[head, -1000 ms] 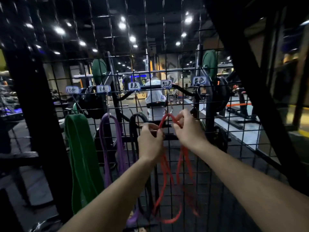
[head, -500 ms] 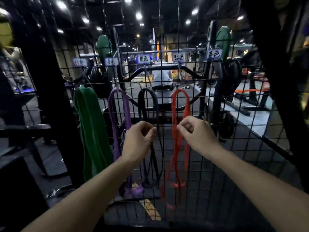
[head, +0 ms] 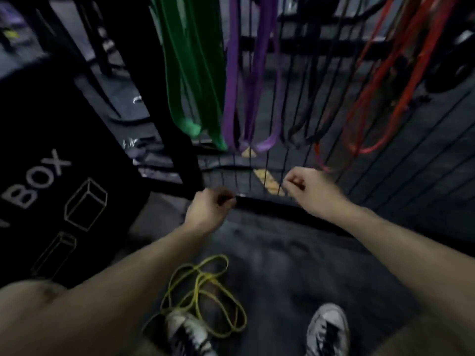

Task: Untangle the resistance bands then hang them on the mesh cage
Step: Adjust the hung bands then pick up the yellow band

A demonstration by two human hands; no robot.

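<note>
4 bands hang on the cage (head: 295, 155): green (head: 190, 73), purple (head: 246, 86), black (head: 300, 109), red (head: 380, 98). Yellow band (head: 203, 291) lies tangled on floor by left shoe (head: 187, 332). Left hand (head: 208, 214) and right hand (head: 308, 191) loosely curled, holding nothing. Advice: lift yellow by 1 loop, shake crossings free before hanging.

Dark rubbery gym floor (head: 295, 273), view blurred. Tangled yellow band (head: 203, 291) lies loose on floor, near edge touching left shoe (head: 187, 332). Right shoe (head: 327, 330) well apart from band. Black box (head: 56, 181) stands at left. Yellow painted mark (head: 267, 179) on floor, probably behind mesh.
</note>
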